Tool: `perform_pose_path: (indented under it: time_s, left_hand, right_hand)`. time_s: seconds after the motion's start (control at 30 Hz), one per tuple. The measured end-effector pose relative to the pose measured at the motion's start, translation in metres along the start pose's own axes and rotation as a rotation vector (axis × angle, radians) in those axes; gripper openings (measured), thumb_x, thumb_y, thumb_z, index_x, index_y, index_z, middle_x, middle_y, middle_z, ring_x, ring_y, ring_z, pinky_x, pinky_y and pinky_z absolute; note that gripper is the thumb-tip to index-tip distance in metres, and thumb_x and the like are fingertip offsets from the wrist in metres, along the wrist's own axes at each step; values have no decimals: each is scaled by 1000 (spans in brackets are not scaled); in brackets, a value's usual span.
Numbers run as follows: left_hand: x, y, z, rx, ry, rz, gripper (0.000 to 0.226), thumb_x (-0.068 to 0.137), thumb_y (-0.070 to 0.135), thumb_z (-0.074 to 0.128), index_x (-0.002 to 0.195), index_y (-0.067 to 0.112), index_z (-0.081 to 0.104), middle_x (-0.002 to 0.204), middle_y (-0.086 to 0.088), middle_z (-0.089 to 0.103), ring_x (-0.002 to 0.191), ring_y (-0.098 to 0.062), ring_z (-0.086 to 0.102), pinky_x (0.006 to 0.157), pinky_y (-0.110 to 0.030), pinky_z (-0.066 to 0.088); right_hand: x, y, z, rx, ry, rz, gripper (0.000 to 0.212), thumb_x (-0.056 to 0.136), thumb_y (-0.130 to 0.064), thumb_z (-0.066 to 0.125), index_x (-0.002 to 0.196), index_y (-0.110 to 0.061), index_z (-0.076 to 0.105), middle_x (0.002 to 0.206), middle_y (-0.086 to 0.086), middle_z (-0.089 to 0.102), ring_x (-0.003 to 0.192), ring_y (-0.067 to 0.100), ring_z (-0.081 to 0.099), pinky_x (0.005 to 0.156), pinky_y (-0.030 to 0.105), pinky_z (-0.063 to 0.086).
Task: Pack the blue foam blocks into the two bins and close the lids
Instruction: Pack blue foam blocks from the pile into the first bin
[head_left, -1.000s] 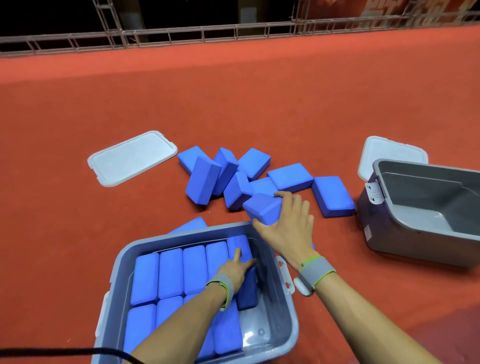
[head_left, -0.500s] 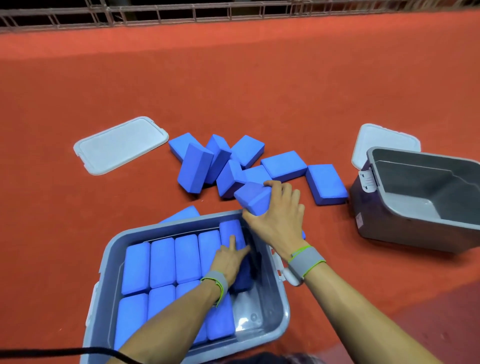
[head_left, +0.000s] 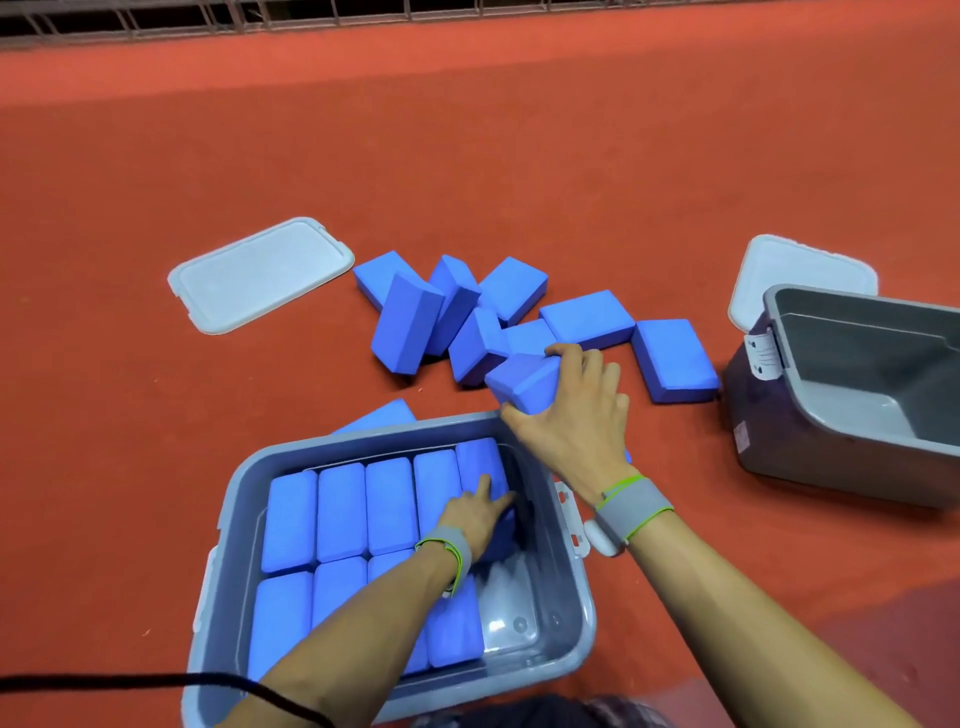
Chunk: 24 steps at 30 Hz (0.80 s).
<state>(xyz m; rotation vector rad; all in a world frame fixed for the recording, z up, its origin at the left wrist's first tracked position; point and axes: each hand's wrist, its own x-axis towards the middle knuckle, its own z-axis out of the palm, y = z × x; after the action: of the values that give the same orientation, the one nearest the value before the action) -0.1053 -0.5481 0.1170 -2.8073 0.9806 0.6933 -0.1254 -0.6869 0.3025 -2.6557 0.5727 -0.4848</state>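
Note:
The near grey bin (head_left: 236, 545) holds two rows of blue foam blocks (head_left: 343, 512) standing side by side. My left hand (head_left: 475, 512) is inside it, fingers pressing on a darker block (head_left: 501, 535) at the right end of the far row. My right hand (head_left: 569, 415) grips another blue block (head_left: 522, 382) just beyond the bin's far right corner. A loose pile of several blue blocks (head_left: 462, 317) lies on the red floor behind. A second grey bin (head_left: 862, 405) stands empty at the right.
One white lid (head_left: 260, 273) lies flat on the floor at the left of the pile. The other white lid (head_left: 795, 270) rests behind the right bin. A blue block (head_left: 379, 415) leans behind the near bin. A black cable (head_left: 130, 680) crosses the lower left.
My right hand has kept its grip on the block near the bin's far corner. My left hand has stayed on the block inside the bin. The view has tilted down a little.

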Motion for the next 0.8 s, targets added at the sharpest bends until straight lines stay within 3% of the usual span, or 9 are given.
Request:
perform_pose_path:
  time_s: [0.1,0.2,0.33,0.43,0.6,0.8]
  left_hand:
    - [-7,-5,-1,-49,-53,32,81,91,16,59,156,38,18,143,-15,28,106,-40,57,79,-46,50]
    - [-13,-10,-1,-125,-31,49,74,94,34,56,157,36,16,141,-14,30,114,-39,54,85,-47,52]
    - [-32,-28,0,-198,108,20,57,97,32,48,152,28,32,127,-13,40,106,-38,55,82,-44,49]
    - [-47,-50,10,-138,150,-15,52,97,31,47,148,26,38,128,-12,40,118,-35,46,87,-42,42]
    - [-67,-79,28,-44,120,-49,49,102,38,41,151,37,34,158,-10,21,137,-36,27,102,-48,29]
    - [-92,-87,57,-140,52,-168,57,103,54,27,157,42,11,167,-2,-7,153,-34,-3,117,-60,9]
  right_hand:
    - [2,-7,-3,-14,-31,-23,74,62,-59,67,125,-28,46,112,-2,48,103,28,45,72,38,35]
    - [-3,-14,-6,-55,-50,-42,75,63,-60,66,127,-27,46,113,0,49,104,31,47,73,40,36]
    - [-20,-24,-14,-43,-168,-43,68,71,-63,61,130,-35,43,117,3,44,110,33,46,81,46,44]
    - [-32,-31,-21,-53,-252,-29,56,74,-60,61,121,-36,45,114,4,39,111,34,44,79,46,42]
    - [-44,-32,-38,-113,-338,-7,53,75,-61,61,116,-32,44,113,5,37,111,36,45,80,48,41]
    - [-54,-31,-47,-182,-531,59,59,76,-66,59,119,-29,44,118,8,38,115,39,48,90,52,47]
